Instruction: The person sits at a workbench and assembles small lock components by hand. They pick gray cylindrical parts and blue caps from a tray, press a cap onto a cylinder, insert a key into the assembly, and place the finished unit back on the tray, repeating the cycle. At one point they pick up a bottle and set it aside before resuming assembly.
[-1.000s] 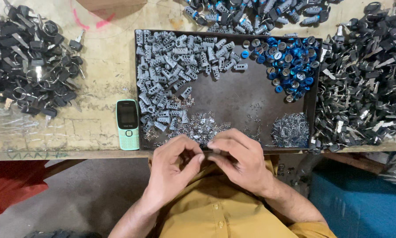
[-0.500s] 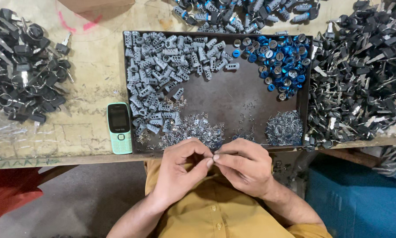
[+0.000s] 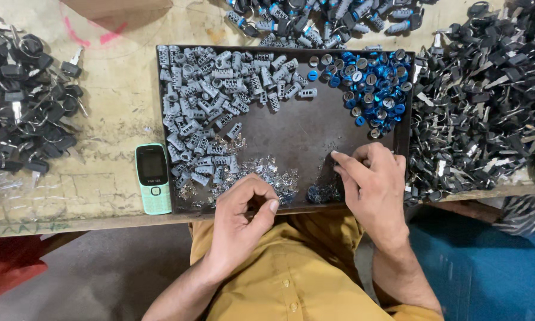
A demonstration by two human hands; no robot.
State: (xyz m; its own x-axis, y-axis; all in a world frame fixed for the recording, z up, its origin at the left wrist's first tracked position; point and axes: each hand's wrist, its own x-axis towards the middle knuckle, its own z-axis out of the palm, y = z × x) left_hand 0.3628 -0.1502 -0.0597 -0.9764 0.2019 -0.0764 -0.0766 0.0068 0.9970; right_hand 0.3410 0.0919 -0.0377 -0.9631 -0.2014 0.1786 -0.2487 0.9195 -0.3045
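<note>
A dark metal tray [image 3: 303, 128] lies on the workbench. It holds a heap of grey lock cylinders [image 3: 217, 101] at the left, blue round caps [image 3: 371, 83] at the top right, and small shiny metal bits [image 3: 267, 175] along its near edge. My left hand [image 3: 243, 211] hovers over the tray's near edge with thumb and fingers pinched together, seemingly on a small part that is mostly hidden. My right hand [image 3: 371, 181] rests on the tray's near right corner over another pile of tiny pieces [image 3: 321, 191], index finger stretched onto the tray floor.
A green push-button phone [image 3: 153, 178] lies just left of the tray. Black-headed keys are heaped at the left [image 3: 23, 113] and at the right [image 3: 481, 107]. More lock parts [image 3: 315, 15] sit beyond the tray. The bench edge runs under my wrists.
My hands were joined over a small part at the tray's near edge. They have separated: the right hand moved right onto the tray, and the left stayed pinched.
</note>
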